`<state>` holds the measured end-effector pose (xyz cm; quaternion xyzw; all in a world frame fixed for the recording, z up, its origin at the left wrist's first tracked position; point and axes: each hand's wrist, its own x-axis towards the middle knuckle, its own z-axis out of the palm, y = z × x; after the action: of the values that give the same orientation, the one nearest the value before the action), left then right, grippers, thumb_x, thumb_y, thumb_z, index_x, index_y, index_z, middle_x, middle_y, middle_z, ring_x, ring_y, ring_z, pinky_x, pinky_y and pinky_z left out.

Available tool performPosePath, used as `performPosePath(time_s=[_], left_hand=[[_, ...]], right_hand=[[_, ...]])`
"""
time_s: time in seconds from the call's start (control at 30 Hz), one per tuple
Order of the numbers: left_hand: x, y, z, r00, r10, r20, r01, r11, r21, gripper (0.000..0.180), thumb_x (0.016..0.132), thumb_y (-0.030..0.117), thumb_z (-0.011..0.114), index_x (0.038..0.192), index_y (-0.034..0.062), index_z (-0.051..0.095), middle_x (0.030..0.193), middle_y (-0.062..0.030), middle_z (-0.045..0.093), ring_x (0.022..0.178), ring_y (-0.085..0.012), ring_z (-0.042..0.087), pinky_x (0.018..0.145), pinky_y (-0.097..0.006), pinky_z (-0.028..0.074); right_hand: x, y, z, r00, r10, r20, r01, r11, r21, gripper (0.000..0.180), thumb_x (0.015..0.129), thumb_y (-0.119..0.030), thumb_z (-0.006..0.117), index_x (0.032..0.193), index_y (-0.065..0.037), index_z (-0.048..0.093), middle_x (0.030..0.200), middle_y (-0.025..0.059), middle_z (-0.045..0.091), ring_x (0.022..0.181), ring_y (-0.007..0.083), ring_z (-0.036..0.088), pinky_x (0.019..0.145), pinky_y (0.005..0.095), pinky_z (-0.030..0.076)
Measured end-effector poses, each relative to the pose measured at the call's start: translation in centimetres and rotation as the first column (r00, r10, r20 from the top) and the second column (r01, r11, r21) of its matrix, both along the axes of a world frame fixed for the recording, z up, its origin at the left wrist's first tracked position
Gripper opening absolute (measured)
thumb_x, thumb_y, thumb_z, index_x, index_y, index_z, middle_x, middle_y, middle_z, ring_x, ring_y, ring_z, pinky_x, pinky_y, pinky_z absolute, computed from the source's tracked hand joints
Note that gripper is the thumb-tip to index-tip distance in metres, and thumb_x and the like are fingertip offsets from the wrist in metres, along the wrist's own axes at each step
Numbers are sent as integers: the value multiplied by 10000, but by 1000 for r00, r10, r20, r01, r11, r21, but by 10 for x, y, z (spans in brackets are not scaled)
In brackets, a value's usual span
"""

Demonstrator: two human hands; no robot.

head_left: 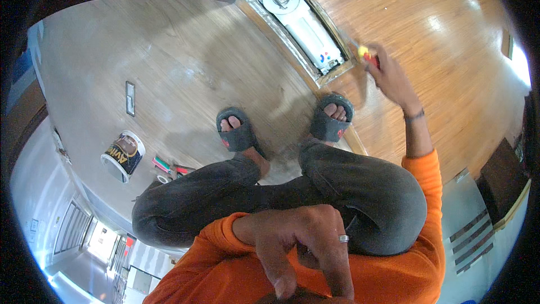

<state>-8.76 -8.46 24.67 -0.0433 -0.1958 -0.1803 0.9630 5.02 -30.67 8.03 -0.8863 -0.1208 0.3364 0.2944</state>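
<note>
On the right, my right hand point(391, 76) is closed round the red and yellow handle of a screwdriver point(365, 54), which is blurred by motion. Its thin shaft seems to point toward the floor door closer point(306, 27), a long silvery metal box with a round end. That box lies in a rectangular recess point(344, 68) with rough edges, cut into the floor. Close to my body, over my lap, my left hand point(309, 231) hangs with thumb and fingers apart. A ring is on one finger, and nothing shows in that hand.
A white bucket point(125, 157) with a dark label lies at the left. Beside my left knee are hand tools point(162, 164) with green and red handles. A narrow metal plate point(130, 98) rests on the grey floor. My sandalled feet point(332, 117) flank the floor's seam.
</note>
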Motion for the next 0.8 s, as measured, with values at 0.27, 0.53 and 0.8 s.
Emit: performPosePath(time_s=[0.27,0.53,0.8], left_hand=[[-18,6,11,915,-379,-137,330,900,-287,668,706,506,819,1049,-48,675,566,5,541,387,-72,406,368,-245,267],[-25,5,48,733,-578,-358,203,689,-696,424,712,84,852,1008,-130,637,779,-144,657,613,-134,620,499,-256,460],[-34,7,61,649,-697,-304,160,515,-842,349,792,49,781,1018,-129,583,849,-140,639,687,-146,636,548,-253,483]], right_hand=[[-44,2,1,918,-129,-376,101,990,-94,383,989,-255,519,1269,6,535,724,103,634,489,132,626,425,261,488],[-30,7,-15,926,77,-371,-105,993,-56,382,997,-201,437,1296,25,509,703,124,652,482,176,649,420,276,520],[-30,25,-15,647,-258,-718,302,951,-69,349,1009,-233,415,1266,-29,533,828,108,652,578,145,640,437,233,513]])
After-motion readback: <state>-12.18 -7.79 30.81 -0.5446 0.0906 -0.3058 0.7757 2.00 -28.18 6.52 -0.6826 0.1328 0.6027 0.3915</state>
